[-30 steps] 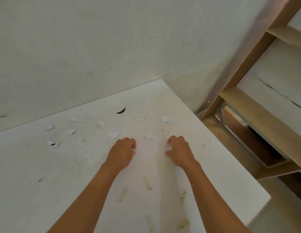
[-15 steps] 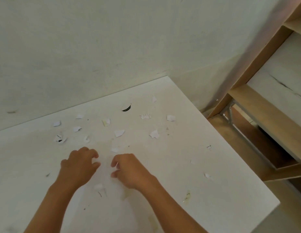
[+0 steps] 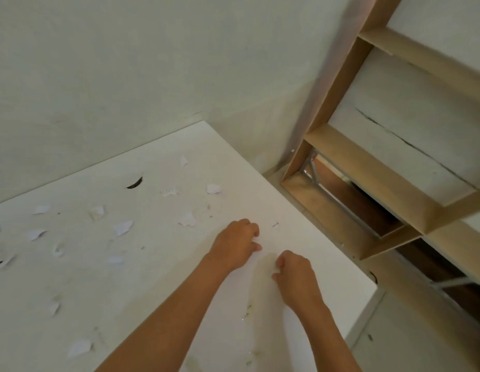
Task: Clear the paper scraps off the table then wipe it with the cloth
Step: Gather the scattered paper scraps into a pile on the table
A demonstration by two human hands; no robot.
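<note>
Several torn white paper scraps (image 3: 122,227) lie scattered over the white table (image 3: 158,267), most of them left of my hands. One scrap (image 3: 187,219) lies just left of my left hand (image 3: 235,247), and a tiny printed scrap (image 3: 275,224) sits just beyond it. My left hand rests knuckles-up on the table with its fingers curled under; its palm is hidden. Close to the table's right edge, my right hand (image 3: 295,277) has its fingers curled, and its thumb and forefinger pinch a small white scrap (image 3: 275,268). No cloth is in view.
The table stands in a corner against a pale wall (image 3: 153,76). A wooden shelf frame (image 3: 367,167) stands to the right, past the table's right edge. Yellowish stains (image 3: 249,312) mark the tabletop near my forearms. A dark curved scrap (image 3: 134,183) lies near the back.
Both hands have moved from the middle of the table toward its right edge. The view has swung right with them, so the scattered scraps now lie to the left.
</note>
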